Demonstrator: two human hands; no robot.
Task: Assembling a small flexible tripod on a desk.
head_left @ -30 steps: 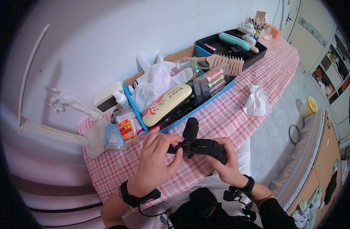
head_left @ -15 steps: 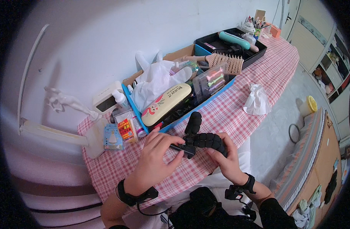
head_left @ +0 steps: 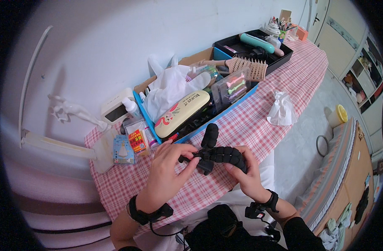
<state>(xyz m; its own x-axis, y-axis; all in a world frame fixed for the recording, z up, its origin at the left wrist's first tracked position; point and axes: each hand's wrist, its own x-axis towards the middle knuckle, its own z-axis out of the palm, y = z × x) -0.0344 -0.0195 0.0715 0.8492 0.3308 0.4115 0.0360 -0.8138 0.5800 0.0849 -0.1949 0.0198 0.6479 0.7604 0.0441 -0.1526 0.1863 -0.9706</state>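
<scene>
Both hands (head_left: 166,173) (head_left: 251,179) grip a black, bumpy, branching object (head_left: 228,156) over checked cloth (head_left: 124,190).

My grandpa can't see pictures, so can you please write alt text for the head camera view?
A person's left hand and right hand hold a black, knobbly, segmented gadget above a red-and-white checked tablecloth. Beyond it, an open blue-sided box holds a cream case and other things, beside a black tray.

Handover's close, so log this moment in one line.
left grip: pinching black segmented-leg device; right grip: holding its curved leg; beyond: blue-sided cardboard box; rightward: crumpled white tissue on pink-checked cloth
</scene>
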